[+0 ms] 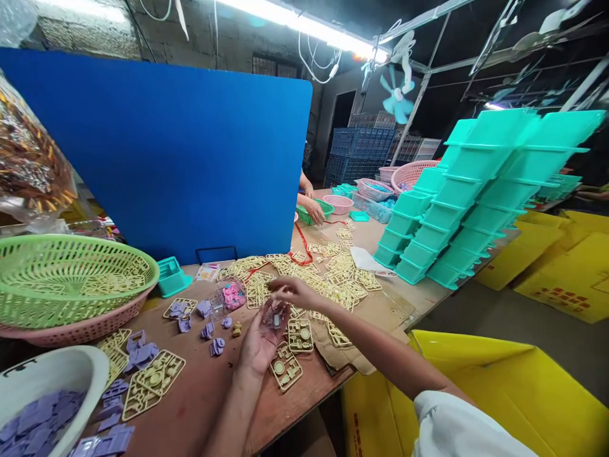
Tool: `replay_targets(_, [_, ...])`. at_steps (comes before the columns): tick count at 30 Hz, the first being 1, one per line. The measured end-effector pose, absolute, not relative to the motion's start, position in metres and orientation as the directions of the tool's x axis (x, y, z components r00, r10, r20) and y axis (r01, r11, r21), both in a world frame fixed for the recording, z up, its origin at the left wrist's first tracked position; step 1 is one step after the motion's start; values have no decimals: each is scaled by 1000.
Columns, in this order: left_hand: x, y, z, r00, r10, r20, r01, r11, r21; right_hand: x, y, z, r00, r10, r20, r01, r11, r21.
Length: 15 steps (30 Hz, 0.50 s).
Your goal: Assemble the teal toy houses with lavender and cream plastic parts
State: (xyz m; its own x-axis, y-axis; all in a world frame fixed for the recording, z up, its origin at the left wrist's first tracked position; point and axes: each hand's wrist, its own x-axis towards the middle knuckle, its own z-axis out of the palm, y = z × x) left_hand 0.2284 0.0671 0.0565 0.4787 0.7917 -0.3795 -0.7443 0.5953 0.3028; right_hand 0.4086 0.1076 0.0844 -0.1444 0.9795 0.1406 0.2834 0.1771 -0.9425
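My left hand (pixel 261 343) is palm up with its fingers curled around a small clear plastic piece (pixel 276 319). Just above it, my right hand (pixel 295 293) has its thumb and fingers drawn together; whatever they pinch is too small to make out. Cream-coloured plastic part frames (pixel 301 335) lie beside and under my hands, with a larger heap (pixel 340 270) beyond. To the left are a clear box of pink pieces (pixel 232 295), loose purple parts (pixel 217 346) and a small tan piece (pixel 236 329).
Green basket (pixel 152 270) and white basin (pixel 98 368) of purple parts stand left. A blue board (pixel 190 158) rises behind the table. Stacked turquoise bins (pixel 451 209) lean at right, above yellow boxes (pixel 499 374). Another person's hands (pixel 311 206) work beyond the board.
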Motion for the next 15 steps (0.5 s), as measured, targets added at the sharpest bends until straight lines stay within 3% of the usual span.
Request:
replay_targets(4, [217, 75, 46, 502, 766, -402, -730, 625, 277, 481, 145, 111, 196, 971, 138, 249, 87, -965])
replay_targets(8, [212, 77, 44, 473, 785, -401, -762, 593, 260, 559, 180, 138, 501, 857, 120, 272, -24, -962])
replay_targets(15, [214, 79, 33, 489, 773, -405, -763, 603, 230, 610, 218, 160, 651, 758, 45, 304, -205, -930])
